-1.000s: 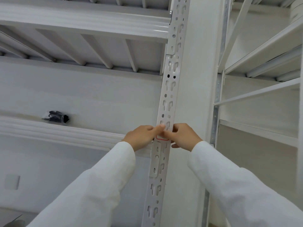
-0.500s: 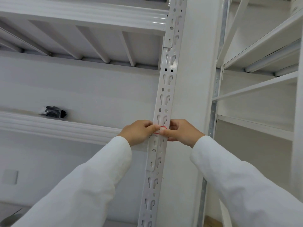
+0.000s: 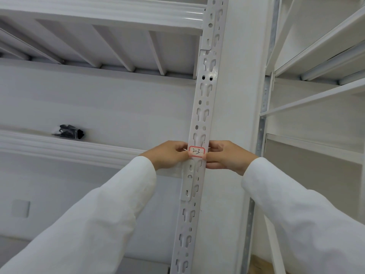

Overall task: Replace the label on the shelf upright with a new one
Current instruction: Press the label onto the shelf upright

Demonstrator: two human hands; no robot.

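A small white label [image 3: 196, 151] with a red border and handwritten "3-3" lies flat on the face of the white slotted shelf upright [image 3: 203, 99]. My left hand [image 3: 169, 154] pinches the label's left edge, thumb tip on it and fingers curled. From the other side, my right hand [image 3: 225, 155] pinches the right edge the same way. Both hands touch the upright. The label's middle shows between the two thumbs.
A white shelf beam [image 3: 69, 149] runs left from the upright, with a black bundle [image 3: 69, 132] lying on it. Another shelf deck [image 3: 102, 14] hangs overhead. A second white rack [image 3: 316, 99] stands to the right. The wall behind is white.
My fingers covered the label a second ago; the thumbs have since spread to its side edges, so its written face shows. The camera view has shifted slightly.
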